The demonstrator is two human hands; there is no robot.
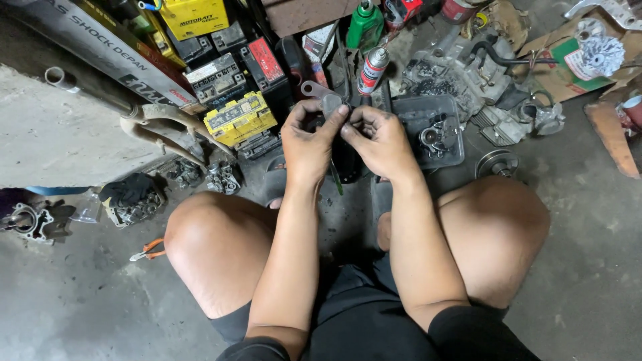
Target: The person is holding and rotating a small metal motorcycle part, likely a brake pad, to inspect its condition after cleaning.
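Observation:
I squat on a concrete floor with both hands raised between my knees. My left hand grips a small grey metal bracket with a round eyelet at its far end. My right hand pinches the same part from the other side, fingertips meeting those of the left. A thin green stick hangs below my left palm. Under my hands lies a dark part, mostly hidden.
A grey plastic tray with metal parts sits just right of my hands. Batteries lie stacked to the left, spray cans and a green bottle ahead, an engine block to the right. Orange-handled pliers lie by my left knee.

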